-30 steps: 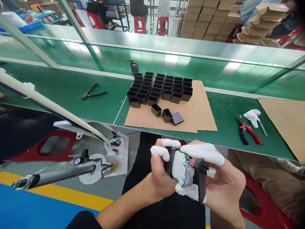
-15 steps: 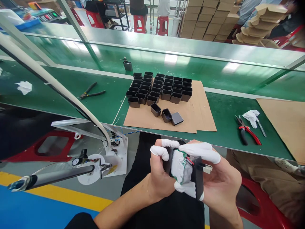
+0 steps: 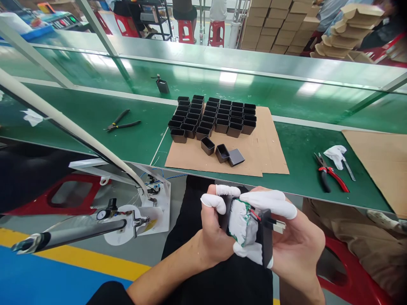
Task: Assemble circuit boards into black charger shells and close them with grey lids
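In front of my lap, my left hand (image 3: 213, 231) is closed around a black plastic case (image 3: 224, 214). A circuit board coated in white filler (image 3: 239, 222), with green edges, sticks out of the case's right side. My right hand (image 3: 297, 239) grips a black plug cover (image 3: 267, 240) with metal prongs (image 3: 279, 227) pointing right. Red and black wires (image 3: 255, 214) run between the board and the cover, which stand a little apart. White finger cots cover several fingertips on both hands. My palms hide part of the case and cover.
Rows of open black cases (image 3: 208, 118) stand on cardboard (image 3: 273, 159) on the green bench. Cutters (image 3: 122, 122) lie left; red-handled pliers (image 3: 330, 173) and a white cloth (image 3: 335, 156) lie right. A filler-gun-like tool (image 3: 79, 233) and pale hose (image 3: 79, 118) occupy the left.
The wired black unit behind the rows of cases has shifted left. My hands and the held parts have moved very slightly right; my grip looks the same.
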The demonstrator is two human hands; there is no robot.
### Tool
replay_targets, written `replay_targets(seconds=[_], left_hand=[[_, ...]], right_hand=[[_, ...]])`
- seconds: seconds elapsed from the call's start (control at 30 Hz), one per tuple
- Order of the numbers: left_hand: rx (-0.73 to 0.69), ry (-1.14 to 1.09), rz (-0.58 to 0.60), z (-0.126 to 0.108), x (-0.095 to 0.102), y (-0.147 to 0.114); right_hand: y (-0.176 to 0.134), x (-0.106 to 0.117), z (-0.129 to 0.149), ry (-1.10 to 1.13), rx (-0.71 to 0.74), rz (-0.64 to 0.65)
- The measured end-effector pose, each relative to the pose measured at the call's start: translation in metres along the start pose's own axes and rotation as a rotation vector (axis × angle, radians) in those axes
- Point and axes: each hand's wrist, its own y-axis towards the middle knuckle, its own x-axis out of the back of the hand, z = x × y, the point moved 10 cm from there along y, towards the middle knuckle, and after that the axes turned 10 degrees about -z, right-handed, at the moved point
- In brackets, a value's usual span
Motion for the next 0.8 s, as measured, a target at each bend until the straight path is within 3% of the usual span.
replay_targets(seconds=[0.43,0.8], left_hand=[[-0.001,0.022,0.029,0.0011,-0.0010,-0.0030],[0.005,0.071,0.066,0.0040,-0.0004,-0.0045]], right_hand=[[-0.0006,-0.0013,0.0007,0.031,0.037,0.040],[-0.0034,-0.0019,-0.0076,0.015,-0.039,0.043]])
